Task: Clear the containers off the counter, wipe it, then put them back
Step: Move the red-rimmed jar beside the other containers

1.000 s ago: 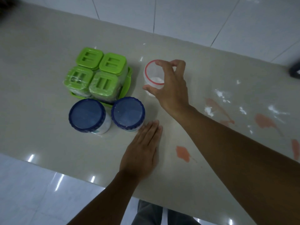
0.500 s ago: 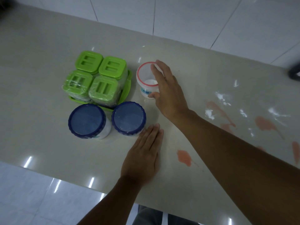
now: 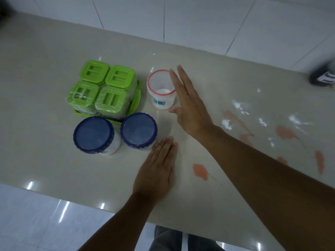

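Observation:
A small white jar with a red rim (image 3: pixel 160 91) stands upright on the beige counter (image 3: pixel 45 156), holding white powder. My right hand (image 3: pixel 190 104) hovers just right of it, fingers spread, holding nothing. My left hand (image 3: pixel 155 169) lies flat on the counter, its fingertips near a blue-lidded jar (image 3: pixel 138 131). A second blue-lidded jar (image 3: pixel 94 135) stands to its left. Behind them sits a green tray (image 3: pixel 136 98) with several green-lidded containers (image 3: pixel 101 89).
White powder spills (image 3: pixel 237 105) and pinkish smears (image 3: pixel 200 172) mark the counter's right half. A dark object with a white label (image 3: pixel 324 77) sits at the far right edge. White tiled wall runs behind; tiled floor lies below the near edge.
My right hand has let go of the red-rimmed jar, which now stands nearer the green tray, and the fingers have opened and drawn back to the right. My left hand stays flat.

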